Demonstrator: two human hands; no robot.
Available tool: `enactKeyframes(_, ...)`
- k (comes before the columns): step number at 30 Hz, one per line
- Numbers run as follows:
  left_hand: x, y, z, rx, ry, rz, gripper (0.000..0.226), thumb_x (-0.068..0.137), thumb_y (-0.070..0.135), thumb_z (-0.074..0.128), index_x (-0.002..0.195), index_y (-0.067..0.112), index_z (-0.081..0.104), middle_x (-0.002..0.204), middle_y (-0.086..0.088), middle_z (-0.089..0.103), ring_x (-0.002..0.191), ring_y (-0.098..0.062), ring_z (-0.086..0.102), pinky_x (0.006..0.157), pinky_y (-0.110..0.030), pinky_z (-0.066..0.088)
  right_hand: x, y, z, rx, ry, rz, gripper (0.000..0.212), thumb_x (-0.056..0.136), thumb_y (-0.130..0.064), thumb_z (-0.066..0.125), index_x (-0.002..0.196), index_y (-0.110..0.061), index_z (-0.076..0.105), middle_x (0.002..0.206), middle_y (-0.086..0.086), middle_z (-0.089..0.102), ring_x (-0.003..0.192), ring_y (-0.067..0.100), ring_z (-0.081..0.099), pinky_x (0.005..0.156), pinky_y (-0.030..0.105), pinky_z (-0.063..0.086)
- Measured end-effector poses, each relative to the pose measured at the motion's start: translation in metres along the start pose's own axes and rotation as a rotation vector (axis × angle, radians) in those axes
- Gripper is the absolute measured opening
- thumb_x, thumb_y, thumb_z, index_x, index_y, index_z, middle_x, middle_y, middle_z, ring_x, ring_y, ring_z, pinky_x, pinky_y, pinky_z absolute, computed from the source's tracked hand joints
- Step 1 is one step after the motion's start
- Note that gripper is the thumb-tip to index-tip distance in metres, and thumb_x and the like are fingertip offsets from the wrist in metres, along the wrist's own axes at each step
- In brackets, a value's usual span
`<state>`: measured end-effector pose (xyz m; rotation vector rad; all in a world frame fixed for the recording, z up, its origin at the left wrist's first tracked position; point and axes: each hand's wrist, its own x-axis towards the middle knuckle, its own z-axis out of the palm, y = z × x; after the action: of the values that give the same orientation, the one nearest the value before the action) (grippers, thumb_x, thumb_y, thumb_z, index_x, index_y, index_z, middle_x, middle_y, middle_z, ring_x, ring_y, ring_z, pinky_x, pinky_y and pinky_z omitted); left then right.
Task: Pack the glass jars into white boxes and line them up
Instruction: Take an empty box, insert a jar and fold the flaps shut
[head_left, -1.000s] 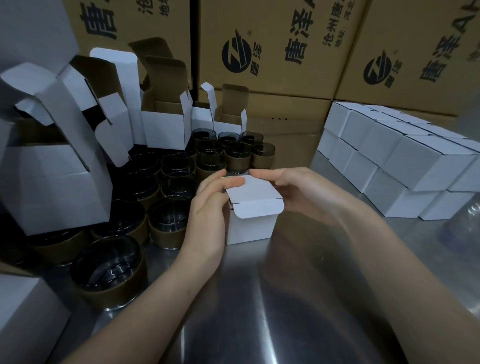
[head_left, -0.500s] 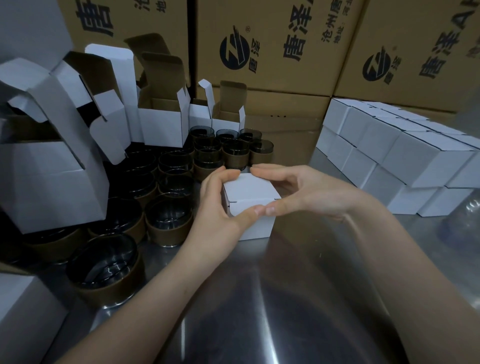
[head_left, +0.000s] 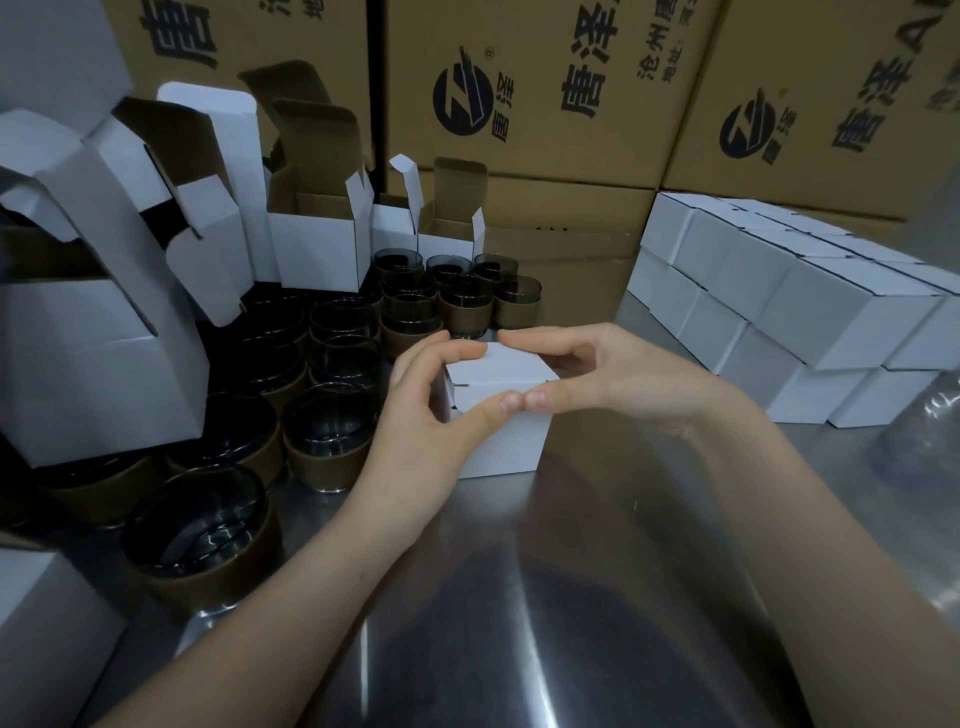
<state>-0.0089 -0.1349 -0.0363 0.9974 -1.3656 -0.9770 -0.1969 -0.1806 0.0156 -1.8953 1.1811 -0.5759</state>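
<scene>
A small white box (head_left: 506, 436) stands on the steel table in the middle, its lid flat and shut. My left hand (head_left: 431, 415) holds its left side, thumb on the front top edge. My right hand (head_left: 613, 379) grips it from the right, with fingers over the back edge and the thumb meeting my left thumb. Several dark glass jars with brown bands (head_left: 332, 431) crowd the table to the left. Closed white boxes (head_left: 810, 312) are stacked in rows at the right.
Open, empty white boxes (head_left: 311, 249) with raised flaps stand behind and left of the jars. Large brown cartons (head_left: 519, 88) form a wall at the back. The steel table (head_left: 519, 597) stretches toward me. A white box corner (head_left: 41, 623) sits at the lower left.
The box's top flap, which stuck out over the front a second ago, is now tucked in and the lid lies flat. Both thumbs moved onto the front top edge.
</scene>
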Motion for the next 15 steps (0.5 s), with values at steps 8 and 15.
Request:
enactKeyframes(8,0.0008,-0.0003,0.0022,0.007,0.040,0.036,0.028,0.076,0.029,0.074,0.101,0.035,0.061,0.131,0.004,0.049,0.129,-0.017,0.048,0.110,-0.045,0.040,0.0020,0.0043,-0.0010,0.014,0.002,-0.008,0.062,0.067,-0.042,0.082,0.126,-0.035,0.062,0.130,-0.019,0.061,0.120,-0.005,0.055,0.104,0.023,0.042)
enactKeyframes(15,0.0019,-0.0038,0.0022,0.046,0.025,0.020,0.026,0.085,0.027,0.075,0.103,0.037,0.059,0.134,0.006,0.044,0.132,-0.014,0.043,0.112,-0.041,0.038,0.0026,0.0041,-0.0002,0.017,0.008,-0.012,0.066,0.067,-0.033,0.084,0.129,-0.032,0.061,0.132,-0.016,0.061,0.123,0.001,0.055,0.110,0.032,0.042)
